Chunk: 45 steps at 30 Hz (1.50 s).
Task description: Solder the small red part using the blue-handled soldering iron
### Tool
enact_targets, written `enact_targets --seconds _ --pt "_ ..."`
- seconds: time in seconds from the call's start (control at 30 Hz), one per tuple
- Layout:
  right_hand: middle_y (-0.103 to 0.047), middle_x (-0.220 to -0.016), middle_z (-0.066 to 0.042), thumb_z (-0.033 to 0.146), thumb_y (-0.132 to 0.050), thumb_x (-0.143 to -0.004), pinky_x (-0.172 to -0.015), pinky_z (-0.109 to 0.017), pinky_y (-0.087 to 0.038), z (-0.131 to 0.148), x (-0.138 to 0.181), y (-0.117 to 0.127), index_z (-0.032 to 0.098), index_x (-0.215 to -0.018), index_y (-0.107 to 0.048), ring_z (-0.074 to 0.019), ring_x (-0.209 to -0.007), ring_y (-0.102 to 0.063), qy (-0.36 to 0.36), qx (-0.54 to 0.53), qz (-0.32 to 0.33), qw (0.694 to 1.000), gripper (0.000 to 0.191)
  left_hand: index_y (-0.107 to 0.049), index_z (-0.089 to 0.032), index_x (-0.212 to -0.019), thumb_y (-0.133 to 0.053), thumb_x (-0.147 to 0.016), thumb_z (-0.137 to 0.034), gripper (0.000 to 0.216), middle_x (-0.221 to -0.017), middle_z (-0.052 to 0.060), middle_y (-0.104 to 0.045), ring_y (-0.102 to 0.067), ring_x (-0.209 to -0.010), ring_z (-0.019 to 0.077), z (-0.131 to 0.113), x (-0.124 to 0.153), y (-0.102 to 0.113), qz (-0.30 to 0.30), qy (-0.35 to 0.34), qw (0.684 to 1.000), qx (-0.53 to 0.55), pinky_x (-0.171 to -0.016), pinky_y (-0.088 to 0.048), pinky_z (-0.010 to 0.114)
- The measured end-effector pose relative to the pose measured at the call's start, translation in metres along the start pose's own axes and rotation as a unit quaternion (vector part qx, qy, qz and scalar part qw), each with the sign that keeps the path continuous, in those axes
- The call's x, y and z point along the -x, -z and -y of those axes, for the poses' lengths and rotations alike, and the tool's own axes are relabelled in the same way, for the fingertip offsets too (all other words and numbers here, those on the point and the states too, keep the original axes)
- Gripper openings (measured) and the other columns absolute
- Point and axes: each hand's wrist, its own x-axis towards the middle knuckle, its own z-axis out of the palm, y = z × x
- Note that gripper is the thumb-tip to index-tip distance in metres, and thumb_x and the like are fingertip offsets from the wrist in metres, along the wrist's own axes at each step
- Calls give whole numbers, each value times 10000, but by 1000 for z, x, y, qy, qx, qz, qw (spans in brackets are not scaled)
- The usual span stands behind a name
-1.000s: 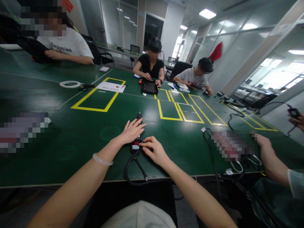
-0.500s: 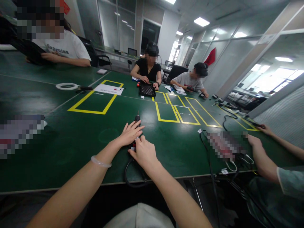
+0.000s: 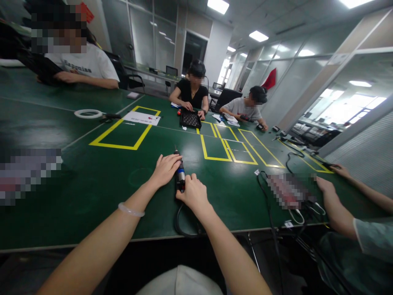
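Where both meet: two hands (image 3: pixel 179 180), one screwdriver (image 3: pixel 179 175)

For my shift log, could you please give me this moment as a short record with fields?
Setting: green table with yellow taped rectangles
Left hand: rests on the tool's upper part
Right hand: closed around the tool's lower end
Tool: black corded handheld tool, lying on the table
Cable: loops over the table edge
Others: co-worker's hand at right; black tray across
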Motion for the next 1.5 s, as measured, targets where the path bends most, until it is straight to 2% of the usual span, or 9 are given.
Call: enact_targets --seconds 0.13,0.4,0.63,0.8,0.9,1.0,1.17,1.33,1.5 --pt "-550 -1062 -115 386 -655 -743 -684 -344 -506 -27 -8 5 182 -1005 -538 -258 -902 -631 -19 12 2 1000 353 -594 -251 -1235 -287 -990 -377 413 -1328 52 -586 -477 -1261 228 -1 -2 6 -44 0 999 14 -1152 -140 542" --pt "-571 -1019 -86 417 -621 -762 -670 -291 -460 -91 -18 15 180 -968 -533 -225 -868 -629 -80 34 11 996 327 -628 -251 -1148 -295 -986 -379 392 -1258 43 -627 -517 -1213 225 1 -4 7 -54 6 998 27 -1139 -188 541" --pt "-593 -1007 -94 429 -597 -777 -672 -286 -443 -189 -14 34 172 -971 -555 -229 -874 -633 -190 67 20 979 325 -637 -244 -1135 -293 -984 -377 399 -1243 42 -633 -523 -1207 225 -3 -3 9 -55 5 998 38 -1136 -211 533" --pt "-621 -1031 -146 416 -580 -786 -700 -301 -470 -267 -20 51 136 -1019 -588 -256 -922 -647 -275 109 24 955 364 -643 -243 -1130 -300 -983 -385 400 -1240 45 -636 -522 -1205 226 -2 -4 7 -44 -2 998 40 -1132 -216 532" --pt "-631 -1043 -174 424 -578 -784 -715 -319 -488 -301 -24 58 120 -1061 -600 -282 -956 -652 -308 121 26 943 412 -646 -246 -1124 -304 -983 -390 397 -1239 42 -635 -525 -1199 223 -1 -4 5 -39 -4 998 40 -1133 -217 520" --pt "-633 -1059 -186 440 -581 -776 -728 -330 -499 -319 -27 62 117 -1085 -605 -296 -974 -654 -324 121 26 938 447 -644 -248 -1129 -302 -986 -393 398 -1239 38 -633 -523 -1198 218 0 -5 3 -37 -8 999 39 -1129 -231 501" --pt "-630 -1079 -187 466 -604 -752 -751 -357 -507 -324 -30 63 127 -1113 -603 -305 -983 -654 -337 119 21 934 495 -645 -235 -1124 -301 -987 -400 407 -1222 44 -636 -533 -1179 213 2 -6 1 -33 -14 999 33 -1104 -286 473" --pt "-659 -1040 -172 474 -589 -783 -763 -352 -492 -338 -29 64 134 -1027 -646 -307 -977 -646 -306 97 29 947 422 -648 -229 -1122 -309 -985 -395 401 -1212 39 -639 -531 -1182 210 2 -6 0 -30 -18 999 39 -1094 -315 450" --pt "-700 -928 -135 278 -507 -862 -751 -271 -471 -360 -28 66 122 -905 -695 -236 -905 -659 -277 25 31 960 248 -654 -227 -1117 -313 -981 -405 408 -1212 49 -635 -534 -1178 215 1 -6 0 -30 -19 998 47 -1080 -344 428"
